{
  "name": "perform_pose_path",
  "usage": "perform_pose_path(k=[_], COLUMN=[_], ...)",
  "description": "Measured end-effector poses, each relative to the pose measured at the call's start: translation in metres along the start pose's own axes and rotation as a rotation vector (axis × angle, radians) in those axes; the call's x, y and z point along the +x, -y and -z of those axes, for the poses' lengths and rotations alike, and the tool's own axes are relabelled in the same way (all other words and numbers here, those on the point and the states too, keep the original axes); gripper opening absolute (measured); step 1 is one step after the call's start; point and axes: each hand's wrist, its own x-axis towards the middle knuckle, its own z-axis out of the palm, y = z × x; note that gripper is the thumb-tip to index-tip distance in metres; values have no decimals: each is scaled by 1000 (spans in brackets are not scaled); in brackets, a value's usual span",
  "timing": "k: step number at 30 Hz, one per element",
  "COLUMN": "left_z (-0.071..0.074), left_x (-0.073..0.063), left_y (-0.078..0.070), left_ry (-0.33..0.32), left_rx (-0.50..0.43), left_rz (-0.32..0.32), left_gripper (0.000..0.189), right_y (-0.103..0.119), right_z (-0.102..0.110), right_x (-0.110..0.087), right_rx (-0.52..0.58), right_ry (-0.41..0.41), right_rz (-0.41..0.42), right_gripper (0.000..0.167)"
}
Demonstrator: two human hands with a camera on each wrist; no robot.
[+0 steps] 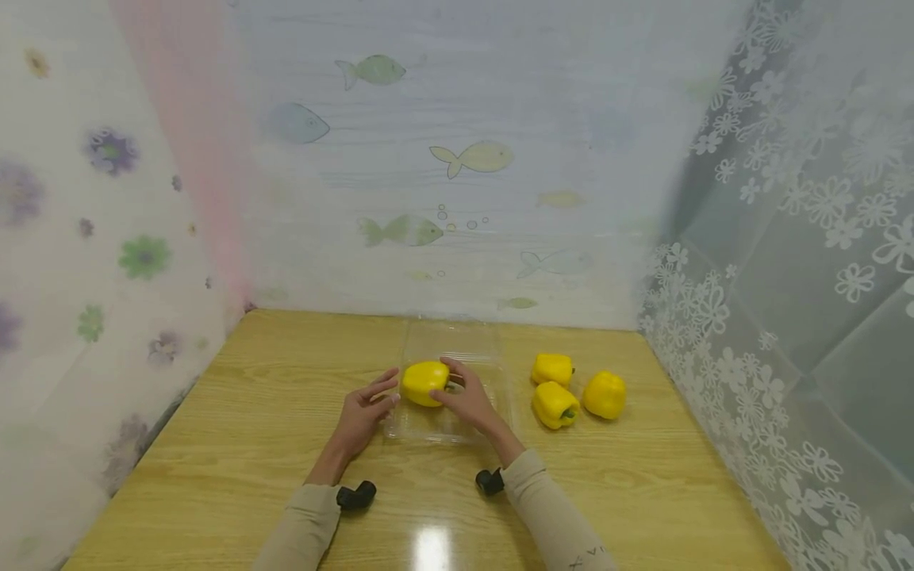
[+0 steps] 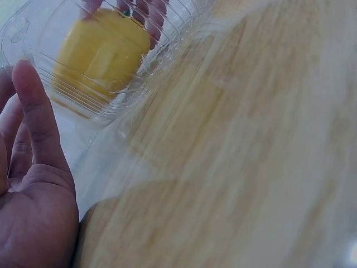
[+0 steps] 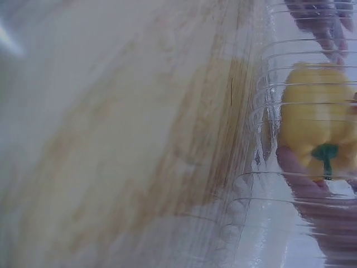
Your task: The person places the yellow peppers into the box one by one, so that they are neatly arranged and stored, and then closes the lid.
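"What are you seeing on the right?"

"I'm seeing the right hand curling thumb and fingers around the stem end of a glossy yellow bell pepper, parting only as wide as it. The pepper is sitting inside a clear, ribbed plastic container, near its left edge; I'm not managing to tell whether it is touching the bottom."

"And the left?"

"The left hand is holding nothing. Its fingers are reaching out nearly straight beside that left edge; whether they are touching it, I can't tell."

"Anything else?"

"Three more yellow bell peppers are resting right of the container, toward the far right corner of the pale wooden tabletop."
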Motion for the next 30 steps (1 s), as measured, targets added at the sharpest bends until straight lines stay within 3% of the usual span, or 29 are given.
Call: perform_pose_path(k=[9, 13, 22, 30], left_z=[0, 0, 0, 1], left_x=[-1, 0, 2, 1], left_y=[-3, -2, -2, 0], left_ry=[9, -1, -8, -6], left_rx=[36, 43, 44, 35], left_rz=[-14, -10, -1, 5], left_gripper=[45, 45, 47, 47], right_y=[39, 45, 10, 8], right_z=[9, 10, 6, 13], right_x=[-13, -15, 1, -4], right_rx=[18, -2, -49, -53], right_ry=[70, 73, 57, 15], right_rz=[-14, -31, -26, -25], right_gripper=[64, 64, 67, 65])
